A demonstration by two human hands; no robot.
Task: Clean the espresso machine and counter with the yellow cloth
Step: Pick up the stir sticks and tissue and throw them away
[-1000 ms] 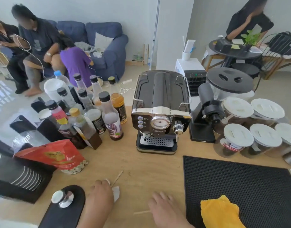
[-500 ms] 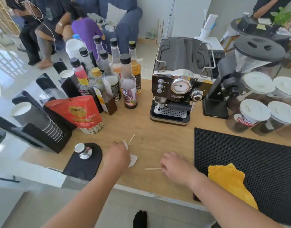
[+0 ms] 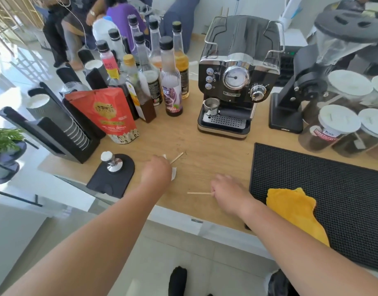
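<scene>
Judging handling first: the crumpled yellow fabric cloth (image 3: 290, 207) should be light, limp and easy to grip. Bunch a fistful at its raised middle; an edge pinch would just let it dangle. It lies untouched on the black ribbed rubber bar mat (image 3: 337, 189), just outboard of the right wrist and partly behind that forearm.

The black-and-chrome espresso machine (image 3: 235, 82) stands well ahead of both hands. It looks heavy and rigid with slick metal, so wipe it in place. Its protruding knob and portafilter are likely to snag the cloth.

Grip state:
- The right hand (image 3: 228, 192) is knuckles-up on the light wooden counter (image 3: 205, 150). Its fingertips meet the end of a thin wooden stir stick (image 3: 197, 193), but I can't tell whether they pinch it or only touch it.
- The left hand (image 3: 156, 173) sits over a white paper scrap (image 3: 173, 174). Its fingers are hidden, so I can't tell its grip either.

Counts:
- 1 cloth, 1 machine, 1 mat, 1 paper scrap.
- 2 stir sticks; the second stick (image 3: 177, 157) is just ahead of the left hand.

The debris probably needs clearing before any wiping starts.
</scene>
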